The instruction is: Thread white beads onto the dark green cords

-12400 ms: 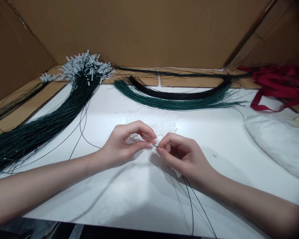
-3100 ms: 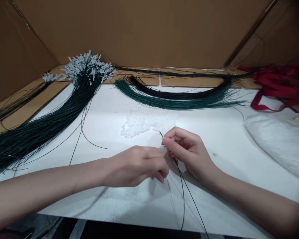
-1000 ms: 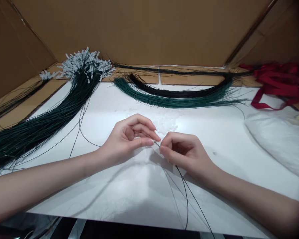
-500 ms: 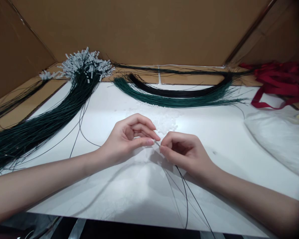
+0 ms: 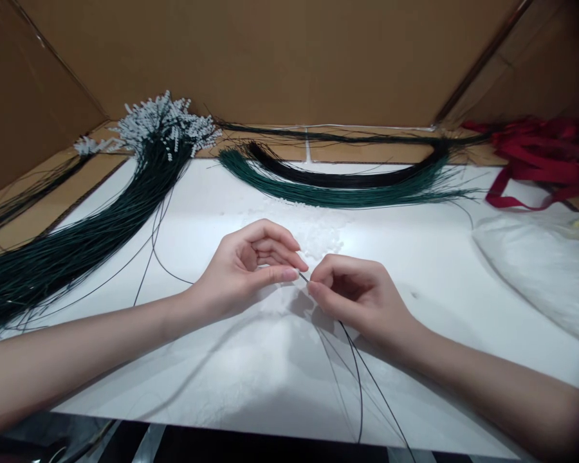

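My left hand (image 5: 251, 265) pinches a tiny white bead (image 5: 298, 273) between thumb and forefinger, with the other fingers loosely curled. A dark thin wire (image 5: 359, 386) runs from the bead into my right hand (image 5: 367, 292), which is closed on it with thumb and forefinger. Two strands of the wire hang out below my right hand, past the table's front edge. Loose white beads (image 5: 321, 238) lie scattered on the white tabletop (image 5: 197, 386) just behind my fingertips. How the wire meets the bead is mostly hidden by my left fingertips.
At left lies a thick bundle of green wires (image 5: 101, 225) topped with white beaded ends. Behind the beads curve black wires (image 5: 338, 178) and green wires (image 5: 318, 195). Red ribbon (image 5: 535, 161) and a clear plastic bag (image 5: 540, 270) are at right. Cardboard walls (image 5: 289, 64) enclose the back.
Both hands stay almost in place. Between the fingertips, the two wire strands that showed apart now look like a single line.
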{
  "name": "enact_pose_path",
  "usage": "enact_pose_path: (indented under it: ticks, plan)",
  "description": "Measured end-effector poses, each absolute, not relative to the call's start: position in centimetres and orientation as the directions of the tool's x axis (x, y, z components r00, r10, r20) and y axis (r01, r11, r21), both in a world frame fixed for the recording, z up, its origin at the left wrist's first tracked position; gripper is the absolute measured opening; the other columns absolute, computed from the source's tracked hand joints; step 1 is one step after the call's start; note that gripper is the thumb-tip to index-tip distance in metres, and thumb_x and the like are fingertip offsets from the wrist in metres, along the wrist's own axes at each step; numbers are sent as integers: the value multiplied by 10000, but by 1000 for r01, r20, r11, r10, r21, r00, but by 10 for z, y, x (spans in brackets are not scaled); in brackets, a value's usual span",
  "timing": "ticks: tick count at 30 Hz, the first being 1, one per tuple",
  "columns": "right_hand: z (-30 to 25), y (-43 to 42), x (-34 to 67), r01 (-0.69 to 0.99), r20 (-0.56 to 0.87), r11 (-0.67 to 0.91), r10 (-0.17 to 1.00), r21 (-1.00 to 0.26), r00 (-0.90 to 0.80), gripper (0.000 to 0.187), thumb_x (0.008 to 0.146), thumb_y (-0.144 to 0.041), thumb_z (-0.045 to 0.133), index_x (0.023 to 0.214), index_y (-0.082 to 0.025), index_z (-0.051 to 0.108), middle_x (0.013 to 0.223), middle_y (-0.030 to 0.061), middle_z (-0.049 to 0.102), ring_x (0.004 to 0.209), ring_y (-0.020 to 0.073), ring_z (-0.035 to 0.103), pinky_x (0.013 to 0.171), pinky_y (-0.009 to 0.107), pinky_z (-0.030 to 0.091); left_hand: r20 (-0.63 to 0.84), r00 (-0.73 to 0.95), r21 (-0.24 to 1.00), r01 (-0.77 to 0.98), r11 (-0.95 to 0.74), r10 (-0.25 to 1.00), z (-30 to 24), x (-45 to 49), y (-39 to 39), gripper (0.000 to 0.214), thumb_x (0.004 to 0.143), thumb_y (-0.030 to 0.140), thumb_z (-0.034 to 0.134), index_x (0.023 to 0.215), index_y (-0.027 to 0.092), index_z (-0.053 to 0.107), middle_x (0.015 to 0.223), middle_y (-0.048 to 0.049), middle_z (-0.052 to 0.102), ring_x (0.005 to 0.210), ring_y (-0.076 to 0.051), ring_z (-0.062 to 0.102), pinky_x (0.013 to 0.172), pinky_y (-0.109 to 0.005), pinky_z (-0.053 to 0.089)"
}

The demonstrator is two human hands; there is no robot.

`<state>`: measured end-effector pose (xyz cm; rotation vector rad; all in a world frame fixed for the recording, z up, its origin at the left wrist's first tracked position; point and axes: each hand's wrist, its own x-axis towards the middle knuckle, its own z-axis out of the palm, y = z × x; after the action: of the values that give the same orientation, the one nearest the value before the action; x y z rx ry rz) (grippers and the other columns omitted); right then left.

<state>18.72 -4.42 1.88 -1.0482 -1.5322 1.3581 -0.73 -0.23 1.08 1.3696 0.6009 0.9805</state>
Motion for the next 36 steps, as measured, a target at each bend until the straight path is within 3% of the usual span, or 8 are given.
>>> enact_pose_path:
  ticks: [36]
  plan:
    - [18, -44, 187, 90, 61, 94, 946, -991, -319, 172, 842, -178, 611, 674, -154, 583, 568, -39, 477, 517, 80, 402, 475, 229, 296, 189, 515, 967, -245, -68, 836, 12, -8, -3, 286, 780, 54, 781, 992, 158, 621, 878, -24, 771, 786, -94, 725, 728, -143, 582]
